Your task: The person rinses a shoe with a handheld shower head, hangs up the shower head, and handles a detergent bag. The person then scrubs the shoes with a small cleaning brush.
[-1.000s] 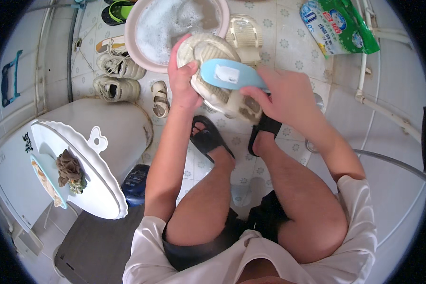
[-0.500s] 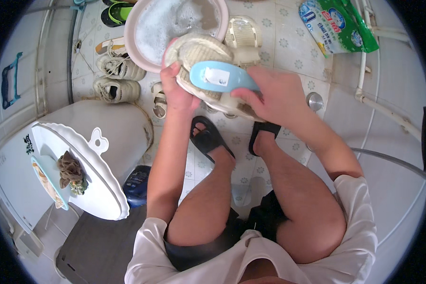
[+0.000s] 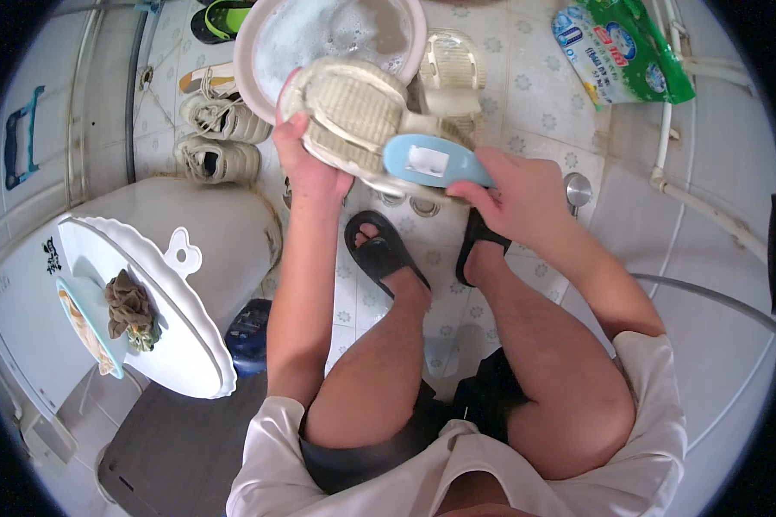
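A cream-coloured shoe (image 3: pixel 353 112) is held up in front of me, its ridged sole turned toward my view. My left hand (image 3: pixel 312 168) grips its wide end at the left side. In my right hand (image 3: pixel 522 196) is a light blue scrubbing brush (image 3: pixel 429 162) with a pale label on its back. The brush lies over the narrower right part of the sole, and its bristles are hidden. Just beyond the shoe stands a pale pink basin (image 3: pixel 419 43) of foamy water. Another cream shoe (image 3: pixel 450 65) rests sole-up on the tiles beside the basin.
White sneakers (image 3: pixel 220 159) and a black-and-green clog (image 3: pixel 218 21) sit left of the basin. A green detergent bag (image 3: pixel 625 52) lies far right near wall pipes (image 3: pixel 698 189). At left, a white scalloped tray (image 3: pixel 181 345) leans beside a grey stool (image 3: pixel 177 448). A metal floor fitting (image 3: pixel 577 188) is at right.
The brush and my right hand have slid right and slightly down along the sole. My left hand and the shoe's wide end have shifted a little left. The whole view has moved slightly.
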`<state>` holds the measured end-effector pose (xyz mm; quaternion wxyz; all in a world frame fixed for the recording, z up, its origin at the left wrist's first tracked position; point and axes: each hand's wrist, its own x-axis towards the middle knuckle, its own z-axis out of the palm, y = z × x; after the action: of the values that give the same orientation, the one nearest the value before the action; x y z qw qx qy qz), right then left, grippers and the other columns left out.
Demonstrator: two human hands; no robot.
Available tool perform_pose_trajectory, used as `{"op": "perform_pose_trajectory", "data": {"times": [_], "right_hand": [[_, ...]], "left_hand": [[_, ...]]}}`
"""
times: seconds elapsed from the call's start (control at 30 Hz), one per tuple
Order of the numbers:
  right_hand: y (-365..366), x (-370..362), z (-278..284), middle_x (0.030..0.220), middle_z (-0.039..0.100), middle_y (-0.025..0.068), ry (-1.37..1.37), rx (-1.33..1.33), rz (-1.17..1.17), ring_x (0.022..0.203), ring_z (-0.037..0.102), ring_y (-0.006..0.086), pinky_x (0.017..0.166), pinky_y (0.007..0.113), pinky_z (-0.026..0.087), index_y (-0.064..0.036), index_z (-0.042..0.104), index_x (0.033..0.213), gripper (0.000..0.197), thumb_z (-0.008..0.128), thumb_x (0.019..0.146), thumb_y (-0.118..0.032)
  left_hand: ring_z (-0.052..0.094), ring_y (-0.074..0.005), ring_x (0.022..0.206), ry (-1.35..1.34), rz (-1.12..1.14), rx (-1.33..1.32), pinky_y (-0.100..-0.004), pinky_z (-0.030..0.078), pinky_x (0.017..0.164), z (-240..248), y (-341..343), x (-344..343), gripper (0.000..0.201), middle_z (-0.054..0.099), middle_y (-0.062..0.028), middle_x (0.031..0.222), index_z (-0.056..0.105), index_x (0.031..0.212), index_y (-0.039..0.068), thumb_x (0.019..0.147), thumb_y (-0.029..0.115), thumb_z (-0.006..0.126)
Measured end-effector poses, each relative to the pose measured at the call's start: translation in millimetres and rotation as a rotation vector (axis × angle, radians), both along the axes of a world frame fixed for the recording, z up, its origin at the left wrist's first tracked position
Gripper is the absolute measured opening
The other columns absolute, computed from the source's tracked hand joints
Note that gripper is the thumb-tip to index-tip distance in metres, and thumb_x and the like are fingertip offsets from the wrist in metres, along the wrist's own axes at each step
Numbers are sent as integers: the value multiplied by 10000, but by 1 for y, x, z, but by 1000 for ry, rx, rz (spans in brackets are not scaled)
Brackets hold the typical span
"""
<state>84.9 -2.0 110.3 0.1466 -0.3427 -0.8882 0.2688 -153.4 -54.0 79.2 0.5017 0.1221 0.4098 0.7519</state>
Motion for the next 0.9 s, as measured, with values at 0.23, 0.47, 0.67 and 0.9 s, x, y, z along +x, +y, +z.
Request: {"op": "perform_pose_trajectory", "data": {"times": [0.23, 0.47, 0.67, 0.9], "right_hand": [[10, -21, 13, 667, 648, 116, 18, -4, -34, 572, 643, 335, 501, 424, 487, -78, 614, 905, 425, 688, 861, -495], [-3, 3, 2, 636, 632, 118, -58, -91, -11, 578, 643, 343, 503, 436, 484, -74, 608, 890, 436, 685, 863, -503], [4, -21, 8, 675, 653, 118, -3, -62, -41, 568, 645, 341, 502, 430, 488, -78, 608, 906, 450, 677, 865, -520], [0, -9, 4, 648, 625, 124, -6, -100, -41, 585, 640, 327, 522, 383, 482, -57, 647, 932, 410, 736, 844, -448]], "left_hand": [[541, -332, 1232, 52, 6, -36, -453, 455, 1055, -24, 0, 25, 761, 529, -195, 1334, 397, 1413, 10, 750, 314, 612], [551, -338, 1216, 169, 49, 15, -468, 459, 1055, -11, 0, 4, 789, 533, -198, 1316, 390, 1410, -12, 736, 313, 642], [562, -324, 1206, 101, 36, 18, -439, 463, 1047, -11, -1, 20, 829, 536, -192, 1318, 374, 1433, -8, 706, 284, 646], [557, -323, 1215, 127, 15, 35, -440, 465, 1049, -19, -7, 21, 821, 542, -193, 1313, 368, 1434, -8, 709, 234, 668]]}}
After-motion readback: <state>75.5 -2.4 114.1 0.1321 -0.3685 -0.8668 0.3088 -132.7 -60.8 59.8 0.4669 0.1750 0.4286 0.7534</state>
